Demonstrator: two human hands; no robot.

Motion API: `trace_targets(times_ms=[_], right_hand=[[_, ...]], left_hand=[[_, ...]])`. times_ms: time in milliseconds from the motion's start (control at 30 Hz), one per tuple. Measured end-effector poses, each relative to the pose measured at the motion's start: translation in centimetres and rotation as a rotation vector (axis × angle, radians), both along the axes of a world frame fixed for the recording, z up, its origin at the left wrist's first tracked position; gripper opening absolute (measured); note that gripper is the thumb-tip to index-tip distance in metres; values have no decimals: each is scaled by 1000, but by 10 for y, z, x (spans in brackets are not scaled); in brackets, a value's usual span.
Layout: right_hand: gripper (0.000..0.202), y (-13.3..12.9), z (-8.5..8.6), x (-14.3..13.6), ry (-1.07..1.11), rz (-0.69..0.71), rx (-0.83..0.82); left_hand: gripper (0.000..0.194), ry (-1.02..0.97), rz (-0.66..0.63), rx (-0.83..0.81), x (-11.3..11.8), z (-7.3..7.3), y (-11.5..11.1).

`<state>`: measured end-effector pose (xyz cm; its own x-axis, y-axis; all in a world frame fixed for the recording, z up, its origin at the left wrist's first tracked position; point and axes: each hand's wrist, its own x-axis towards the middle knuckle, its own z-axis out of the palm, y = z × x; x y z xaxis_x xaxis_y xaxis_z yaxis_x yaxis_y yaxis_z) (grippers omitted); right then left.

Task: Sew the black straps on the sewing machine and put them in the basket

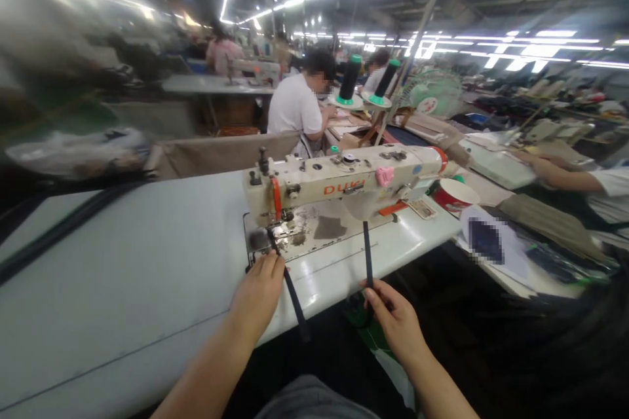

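Observation:
A cream sewing machine [344, 180] stands on a white table [122, 275] in front of me. A dark narrow strap [289, 288] runs from under the needle area toward me, and my left hand [258, 294] rests on it beside the machine bed, fingers pressing it down. A second dark strap piece [367, 252] hangs down from under the machine arm. My right hand [393, 317] pinches its lower end at the table's front edge.
Two black thread cones [350, 78] stand behind the machine. A red-and-white bowl [455, 195] sits to the right of the machine. Another person's arm [560, 177] reaches in at the right. Several other workers sit at tables further back.

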<state>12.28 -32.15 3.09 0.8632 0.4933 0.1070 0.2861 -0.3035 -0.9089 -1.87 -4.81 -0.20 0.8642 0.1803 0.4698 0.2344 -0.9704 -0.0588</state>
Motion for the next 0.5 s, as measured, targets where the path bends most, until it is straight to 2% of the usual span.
trace_targets(times_ms=[233,500], right_hand=[[56,15,1,-9,20,148,-67],[63,30,-14,-14,31,213,-107]], left_hand=[[36,67,-11,-132,2,9,-2],[34,51,-14,-103,4,14,-4]])
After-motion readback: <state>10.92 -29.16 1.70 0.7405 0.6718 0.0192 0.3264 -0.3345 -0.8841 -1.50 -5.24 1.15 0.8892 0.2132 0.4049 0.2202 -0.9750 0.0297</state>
